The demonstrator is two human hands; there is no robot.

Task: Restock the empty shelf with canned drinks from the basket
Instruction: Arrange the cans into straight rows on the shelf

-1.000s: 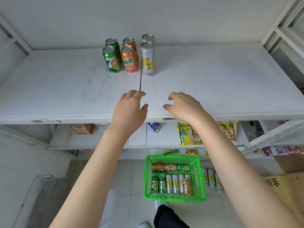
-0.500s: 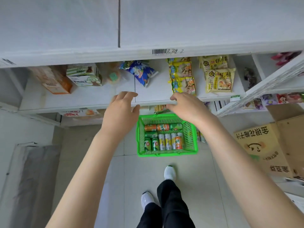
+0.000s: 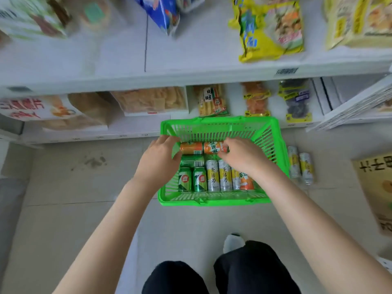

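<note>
The green basket [image 3: 214, 199] stands on the floor below the shelves, holding several cans. Two orange cans lie end to end across its far side. My left hand [image 3: 158, 166] reaches over the basket's left rim, fingers and thumb around the left orange can [image 3: 192, 148]. Fingers of my right hand [image 3: 244, 159] curl on the right end of the right orange can [image 3: 213, 147]. Nearer me lie green cans [image 3: 199, 180], white-and-yellow cans [image 3: 218, 176] and another orange can [image 3: 246, 181], partly under my right wrist. The upper shelf with the placed cans is out of view.
Two shelves [image 3: 127, 81] with snack bags and boxes overhang the basket's far side. Two white-and-yellow cans [image 3: 301, 167] lie on the floor right of the basket. A cardboard box [image 3: 375, 194] sits at the far right. My legs and a shoe [image 3: 233, 244] are below.
My view has dropped from the top shelf to the floor. Both hands came down from the shelf edge into the basket and now rest on the two orange cans.
</note>
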